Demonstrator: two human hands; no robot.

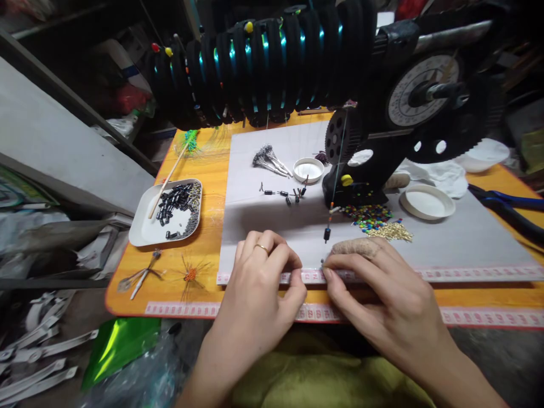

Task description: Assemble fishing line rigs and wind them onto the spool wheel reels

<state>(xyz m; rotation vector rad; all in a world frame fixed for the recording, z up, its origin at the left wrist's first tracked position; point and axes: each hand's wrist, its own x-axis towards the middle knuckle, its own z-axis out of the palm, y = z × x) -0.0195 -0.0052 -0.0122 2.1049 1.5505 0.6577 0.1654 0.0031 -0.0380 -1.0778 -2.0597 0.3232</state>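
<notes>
My left hand (261, 280), with a ring on one finger, is closed in a pinch over the board's front edge. Whatever its fingertips hold is too fine to make out. Opposite it, my right hand (382, 277) pinches thumb to forefinger, and one finger is wrapped in tan tape (355, 247). A tiny dark bead (322, 262) shows at the right fingertips. Just beyond hangs a black cylindrical weight (327, 234) on a thin line with orange beads above it. Both hands are by the pink-and-white measuring tape (459, 274) along the white board (263, 224).
A black machine (263, 68) with ribbed spools overhangs the board. Loose coloured beads (369, 215), gold pieces (393, 230) and two round lids (427, 202) lie near its base. At left stands a white tray (142, 232) of black weights. Pliers (514, 207) lie at right.
</notes>
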